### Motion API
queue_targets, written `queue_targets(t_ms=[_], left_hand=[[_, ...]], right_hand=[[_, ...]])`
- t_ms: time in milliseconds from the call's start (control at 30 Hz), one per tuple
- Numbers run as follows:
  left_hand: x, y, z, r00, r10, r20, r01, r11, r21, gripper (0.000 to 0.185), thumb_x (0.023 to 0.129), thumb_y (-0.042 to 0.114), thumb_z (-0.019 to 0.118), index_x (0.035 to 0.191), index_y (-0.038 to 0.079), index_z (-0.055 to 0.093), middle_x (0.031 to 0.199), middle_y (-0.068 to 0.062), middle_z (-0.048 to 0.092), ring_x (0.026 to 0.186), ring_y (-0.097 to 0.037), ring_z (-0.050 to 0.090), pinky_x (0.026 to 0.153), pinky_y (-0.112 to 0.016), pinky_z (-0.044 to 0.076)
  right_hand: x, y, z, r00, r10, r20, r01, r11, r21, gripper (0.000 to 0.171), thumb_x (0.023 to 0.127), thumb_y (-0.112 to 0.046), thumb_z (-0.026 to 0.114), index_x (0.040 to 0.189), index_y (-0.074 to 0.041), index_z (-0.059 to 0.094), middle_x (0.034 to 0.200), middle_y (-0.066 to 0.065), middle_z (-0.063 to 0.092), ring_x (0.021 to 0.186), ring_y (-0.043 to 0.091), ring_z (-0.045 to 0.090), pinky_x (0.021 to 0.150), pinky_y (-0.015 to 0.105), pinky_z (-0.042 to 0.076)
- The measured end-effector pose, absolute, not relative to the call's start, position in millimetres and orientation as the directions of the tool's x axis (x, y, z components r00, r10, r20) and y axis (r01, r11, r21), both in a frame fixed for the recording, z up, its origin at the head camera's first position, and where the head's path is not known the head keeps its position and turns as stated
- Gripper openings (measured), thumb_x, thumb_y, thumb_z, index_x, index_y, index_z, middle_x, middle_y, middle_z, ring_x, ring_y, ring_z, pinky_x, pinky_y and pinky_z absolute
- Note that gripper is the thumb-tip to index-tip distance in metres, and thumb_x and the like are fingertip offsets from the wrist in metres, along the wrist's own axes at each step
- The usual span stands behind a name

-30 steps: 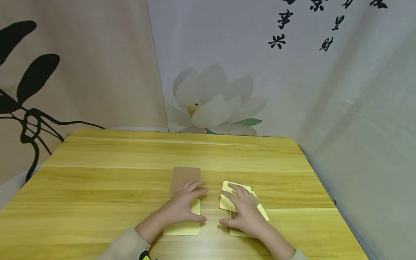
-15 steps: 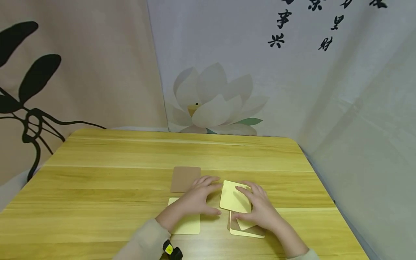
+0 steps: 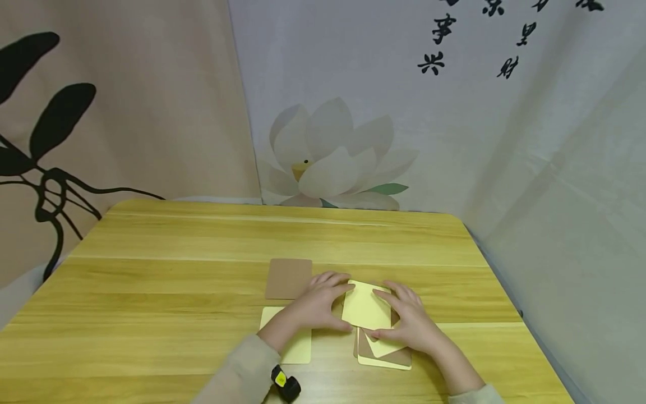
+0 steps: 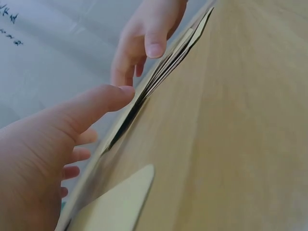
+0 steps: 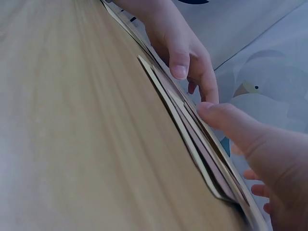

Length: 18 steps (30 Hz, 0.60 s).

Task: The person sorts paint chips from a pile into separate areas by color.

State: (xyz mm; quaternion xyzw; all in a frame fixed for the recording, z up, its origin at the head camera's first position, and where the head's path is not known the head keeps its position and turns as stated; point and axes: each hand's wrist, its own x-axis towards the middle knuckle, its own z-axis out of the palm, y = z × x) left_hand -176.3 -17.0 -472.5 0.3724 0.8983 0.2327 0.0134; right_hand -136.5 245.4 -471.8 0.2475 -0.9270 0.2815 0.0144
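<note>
A loose, uneven pile of yellow and brown cards lies on the table, with a yellow card (image 3: 360, 308) on top and skewed brown cards (image 3: 367, 346) showing beneath. My left hand (image 3: 318, 306) is at the pile's left edge, its thumb and fingers apart. Opposite it, my right hand (image 3: 416, 325) spreads over the right side of the pile, fingers loosely bent. Both wrist views show the card pile (image 4: 168, 65) edge-on, with gaps between cards. The left thumb looks close to a card edge; whether it touches cannot be told.
Left of the pile, a brown card (image 3: 287, 278) lies flat, with another yellow card (image 3: 298, 350) in front of it, partly covered by my left forearm. The wooden table (image 3: 151, 314) meets a printed curtain (image 3: 333, 67) at the back.
My left hand has moved right, from above the left yellow card to the pile's edge. My right hand has drawn back to the right, uncovering more of the pile.
</note>
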Motion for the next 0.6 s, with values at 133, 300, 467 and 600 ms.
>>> queue_targets(t_ms=[133, 300, 467, 600], left_hand=[[-177.9, -15.0, -475.2, -0.727, 0.675, 0.125, 0.654, 0.625, 0.427, 0.088, 0.071, 0.061, 0.073, 0.142, 0.017, 0.048, 0.151, -0.003, 0.033, 0.138, -0.026, 0.025, 0.11, -0.05, 0.019], [-179.3, -14.3, -478.7, -0.727, 0.678, 0.107, 0.651, 0.631, 0.421, 0.087, 0.071, 0.061, 0.074, 0.141, 0.017, 0.048, 0.151, -0.002, 0.033, 0.137, -0.025, 0.026, 0.109, -0.049, 0.02], [-179.8, -13.5, -479.6, -0.726, 0.68, 0.1, 0.646, 0.625, 0.439, 0.085, 0.072, 0.059, 0.074, 0.142, 0.016, 0.048, 0.151, -0.001, 0.033, 0.137, -0.025, 0.025, 0.109, -0.05, 0.019], [-179.9, -12.8, -479.7, -0.728, 0.677, 0.105, 0.642, 0.62, 0.45, 0.085, 0.072, 0.058, 0.074, 0.141, 0.015, 0.049, 0.15, -0.001, 0.034, 0.137, -0.024, 0.025, 0.109, -0.05, 0.019]], right_hand=[[-136.8, 248.0, -474.6, -0.867, -0.47, 0.163, -0.482, 0.713, -0.509, 0.086, 0.07, -0.056, 0.077, 0.139, -0.011, 0.051, 0.149, 0.015, 0.032, 0.135, 0.039, 0.022, 0.101, 0.068, 0.018], [-137.1, 249.8, -475.3, -0.866, -0.481, 0.136, -0.478, 0.719, -0.505, 0.085, 0.072, -0.056, 0.075, 0.14, -0.011, 0.05, 0.149, 0.017, 0.031, 0.135, 0.041, 0.022, 0.101, 0.068, 0.018], [-137.1, 250.8, -474.3, -0.871, -0.478, 0.113, -0.463, 0.722, -0.514, 0.084, 0.073, -0.057, 0.073, 0.14, -0.011, 0.05, 0.15, 0.016, 0.032, 0.135, 0.04, 0.023, 0.101, 0.069, 0.019], [-137.6, 251.5, -474.8, -0.869, -0.48, 0.12, -0.467, 0.718, -0.517, 0.083, 0.074, -0.058, 0.073, 0.14, -0.012, 0.051, 0.149, 0.016, 0.033, 0.135, 0.04, 0.023, 0.1, 0.069, 0.019]])
